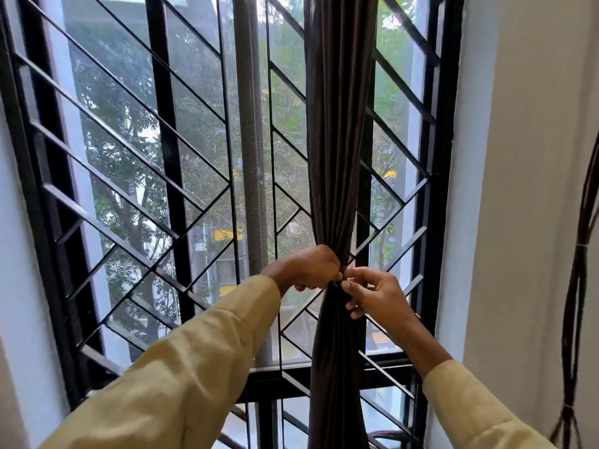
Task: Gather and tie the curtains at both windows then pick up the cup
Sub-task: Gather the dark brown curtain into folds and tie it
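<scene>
A dark brown curtain point(338, 140) hangs gathered into a narrow bundle in front of the right half of the window. My left hand point(309, 268) is closed around the bundle from the left at its pinched waist. My right hand point(372, 294) meets it from the right, fingertips pinching a thin dark tie point(339, 283) against the fabric. Below the hands the curtain falls straight down past the sill. No cup is in view.
A black metal window grille point(168, 150) with diagonal bars stands right behind the curtain. The white wall point(518, 189) rises on the right, with a bundle of dark cables point(575, 303) hanging along it. Trees and buildings show outside.
</scene>
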